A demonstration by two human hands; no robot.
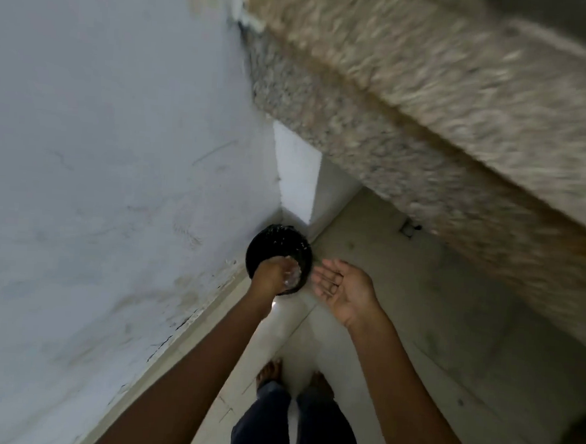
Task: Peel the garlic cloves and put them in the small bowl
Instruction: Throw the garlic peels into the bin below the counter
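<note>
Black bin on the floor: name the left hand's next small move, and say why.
Probably open the left hand and drop the pale scraps into the black bin: it grips them right over the bin's mouth, and the right hand is open, palm up.

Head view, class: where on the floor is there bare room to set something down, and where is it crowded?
Free: the tiled floor between the counter and the right hand, and the tiles ahead of the feet. Crowded: the wall corner, where the black bin sits under the left hand gripping pale scraps.
</note>
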